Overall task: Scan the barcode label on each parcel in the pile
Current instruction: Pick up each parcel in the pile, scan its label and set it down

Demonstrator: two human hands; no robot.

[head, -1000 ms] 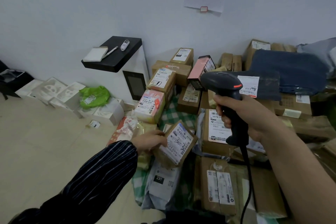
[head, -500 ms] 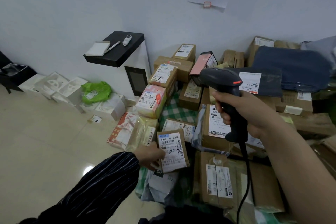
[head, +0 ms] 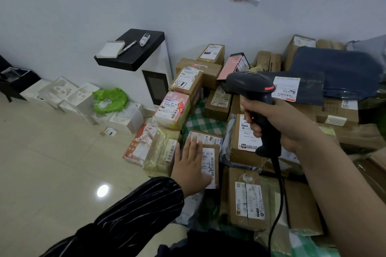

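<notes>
A pile of cardboard parcels with white barcode labels covers the floor against the wall. My right hand (head: 279, 123) grips a black handheld barcode scanner (head: 253, 95), its head pointing left over the pile and its cable hanging down. My left hand (head: 191, 165) lies flat, fingers spread, on a small brown parcel (head: 211, 165) with a handwritten label, which rests flat among the others. Beside it sit a yellowish plastic-wrapped parcel (head: 161, 154) and a pink parcel (head: 173, 110).
A white kiosk with a black top (head: 133, 52) stands by the wall, holding a notepad and a pen. White foam boxes (head: 62, 94) and a green bag (head: 110, 98) lie left of it. A dark blue bag (head: 338, 73) tops the pile at right. Beige tiled floor (head: 52, 162) spreads to the left.
My left hand has set the small brown parcel down flat onto the pile and opened out on top of it. The scanner has stayed roughly where it was.
</notes>
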